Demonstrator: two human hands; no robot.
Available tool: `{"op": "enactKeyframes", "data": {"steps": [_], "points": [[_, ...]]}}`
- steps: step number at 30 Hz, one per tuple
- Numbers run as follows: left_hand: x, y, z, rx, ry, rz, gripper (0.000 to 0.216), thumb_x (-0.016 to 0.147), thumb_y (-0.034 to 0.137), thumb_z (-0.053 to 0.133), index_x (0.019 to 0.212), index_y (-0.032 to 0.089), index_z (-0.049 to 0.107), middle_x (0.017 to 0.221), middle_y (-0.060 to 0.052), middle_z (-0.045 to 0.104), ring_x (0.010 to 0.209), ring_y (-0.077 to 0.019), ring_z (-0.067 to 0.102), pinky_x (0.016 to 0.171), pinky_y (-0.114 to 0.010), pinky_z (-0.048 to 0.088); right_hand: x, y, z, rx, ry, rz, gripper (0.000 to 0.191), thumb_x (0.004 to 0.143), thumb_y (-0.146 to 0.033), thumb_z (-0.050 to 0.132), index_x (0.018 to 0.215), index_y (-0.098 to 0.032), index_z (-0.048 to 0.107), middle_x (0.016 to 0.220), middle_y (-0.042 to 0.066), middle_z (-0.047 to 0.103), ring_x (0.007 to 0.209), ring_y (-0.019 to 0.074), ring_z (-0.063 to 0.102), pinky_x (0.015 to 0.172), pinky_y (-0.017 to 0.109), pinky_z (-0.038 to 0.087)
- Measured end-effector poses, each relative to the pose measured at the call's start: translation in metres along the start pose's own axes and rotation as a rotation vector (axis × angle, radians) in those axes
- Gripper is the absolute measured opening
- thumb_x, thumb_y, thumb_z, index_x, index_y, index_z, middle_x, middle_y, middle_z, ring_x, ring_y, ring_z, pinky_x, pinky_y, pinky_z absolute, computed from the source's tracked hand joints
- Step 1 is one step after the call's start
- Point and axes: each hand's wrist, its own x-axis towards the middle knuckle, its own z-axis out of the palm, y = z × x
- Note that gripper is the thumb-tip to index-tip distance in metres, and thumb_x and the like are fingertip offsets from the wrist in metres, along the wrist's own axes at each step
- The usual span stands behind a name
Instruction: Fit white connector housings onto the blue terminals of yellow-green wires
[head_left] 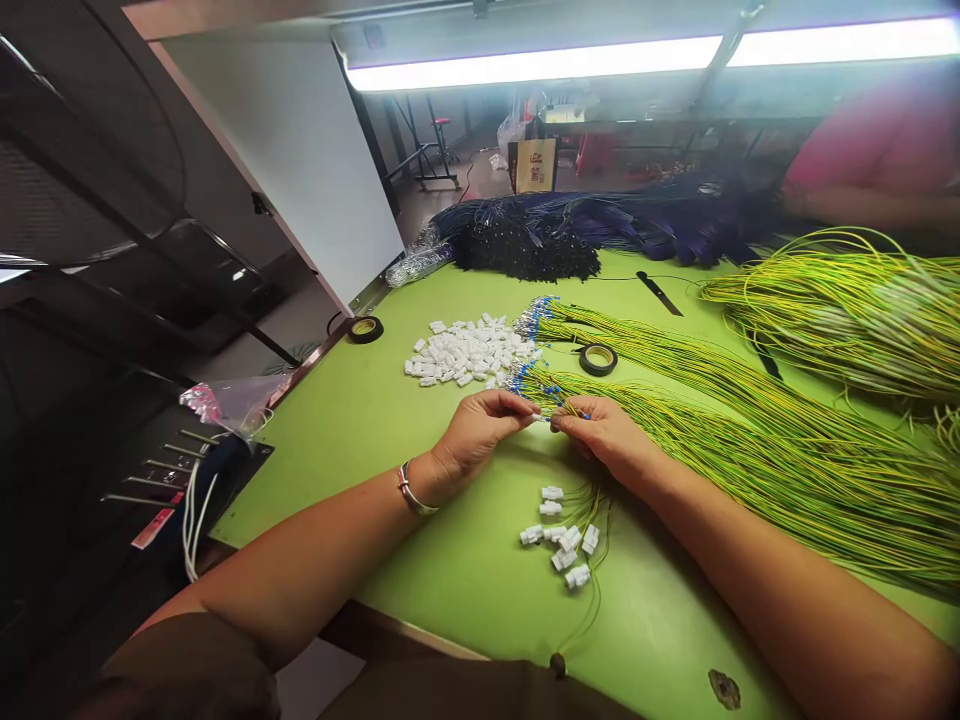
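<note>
The left hand [474, 432] has its fingers pinched on a small white plug [537, 417] over the tabletop [322, 460], and the right hand [602, 428] seems to pinch a thin wire [574, 409] beside it. Nearer the person, a little bunch of wired plugs [568, 538] looks done. A big pile of loose plugs [472, 350] and many long wires [757, 480] are left. Fingers hide the wire's tip, so I can't tell if it's in.
</note>
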Motion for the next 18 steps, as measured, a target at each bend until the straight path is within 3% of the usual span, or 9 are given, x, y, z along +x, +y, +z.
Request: {"op": "enactKeyframes", "data": {"steps": [6, 12, 18], "points": [[0.0033, 0.0000, -0.0026, -0.089, -0.052, -0.126, 0.016, 0.055, 0.015, 0.081, 0.065, 0.014, 0.069, 0.077, -0.003, 0.072, 0.076, -0.0119, 0.063, 0.083, -0.028, 0.047, -0.0012, -0.0032, -0.0003, -0.024, -0.019, -0.009, 0.024, 0.072, -0.039, 0.059, 0.062, -0.018, 0.054, 0.043, -0.007, 0.039, 0.040, 0.0072, 0.031, 0.043, 0.025, 0.020], [-0.0011, 0.0036, 0.0039, 0.143, -0.029, 0.049, 0.012, 0.061, 0.019, 0.079, 0.060, 0.012, 0.069, 0.076, -0.006, 0.071, 0.077, -0.0143, 0.064, 0.082, -0.030, 0.049, -0.0019, -0.0014, 0.0017, -0.009, -0.048, -0.007, 0.023, 0.073, -0.036, 0.056, 0.060, -0.019, 0.048, 0.041, -0.008, 0.036, 0.039, 0.0066, 0.029, 0.042, 0.024, 0.018], [-0.0007, 0.0007, 0.0019, -0.037, -0.052, -0.111, 0.016, 0.056, 0.016, 0.081, 0.063, 0.012, 0.068, 0.078, -0.005, 0.072, 0.076, -0.0137, 0.064, 0.084, -0.031, 0.049, -0.0019, 0.0022, -0.0001, -0.054, -0.089, -0.055, 0.031, 0.073, -0.043, 0.061, 0.060, -0.019, 0.045, 0.044, -0.008, 0.038, 0.041, 0.0063, 0.030, 0.042, 0.022, 0.021]]}}
